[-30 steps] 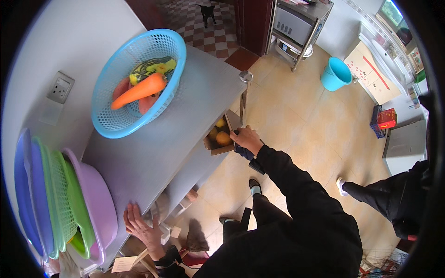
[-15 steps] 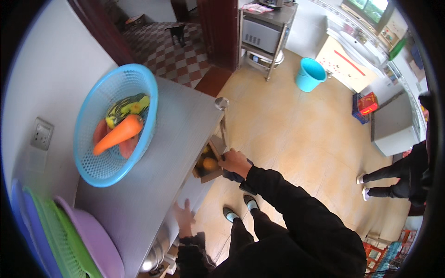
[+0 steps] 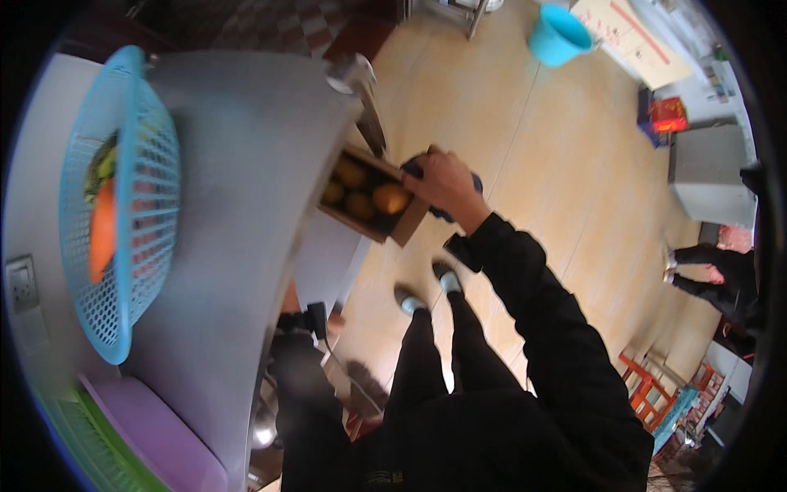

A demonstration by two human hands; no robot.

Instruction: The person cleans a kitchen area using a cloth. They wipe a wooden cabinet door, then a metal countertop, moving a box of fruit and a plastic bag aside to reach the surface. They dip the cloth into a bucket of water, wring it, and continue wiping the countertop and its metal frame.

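Beside the grey table's edge (image 3: 270, 189) is a cardboard box (image 3: 366, 230) with several round orange fruits (image 3: 390, 198) inside. My right hand (image 3: 449, 187) is closed on the box's right edge. A dark blue cloth-like thing (image 3: 440, 215) shows around and behind that hand. My left hand (image 3: 334, 322), blurred, is low beside the table edge, which hides part of it; its fingers cannot be made out clearly. On the table stands a light blue plastic basket (image 3: 153, 221) holding a carrot (image 3: 103, 230) and a green-and-yellow striped vegetable, seen through the mesh.
A metal ladle (image 3: 351, 75) is at the table's far corner. Purple (image 3: 156, 430) and green basins lean at the near left. Across the tiled floor are a turquoise bucket (image 3: 559, 37), a red box (image 3: 669, 115), a grey cabinet (image 3: 715, 172) and another person in dark clothes (image 3: 713, 279).
The view has shifted. The box of fruits shows more fully beyond the table edge, with my right hand still at its rim. My left hand has dropped partly behind the edge.
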